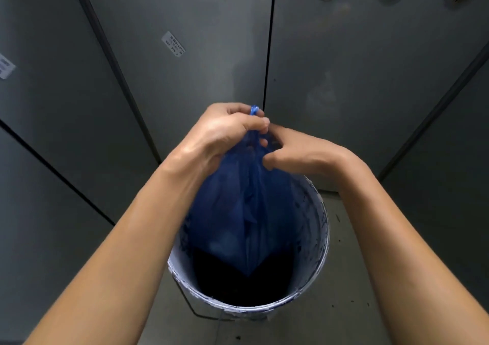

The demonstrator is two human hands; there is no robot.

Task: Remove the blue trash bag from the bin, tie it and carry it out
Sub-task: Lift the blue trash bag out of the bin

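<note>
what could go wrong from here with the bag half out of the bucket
1. The blue trash bag hangs from its bunched neck alone, gripped by the left hand and right hand; thin plastic might stretch or tear there.
2. Its lower corner is not yet clear of the paint-stained bucket, so it may snag on the rim.
3. The neck does not look knotted yet; loosening the grip could drop the bag back in.

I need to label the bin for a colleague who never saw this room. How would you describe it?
Against the grey metal lockers, low on the floor, stands a round white bucket smeared with dark blue. The blue trash bag is gathered above it.
</note>
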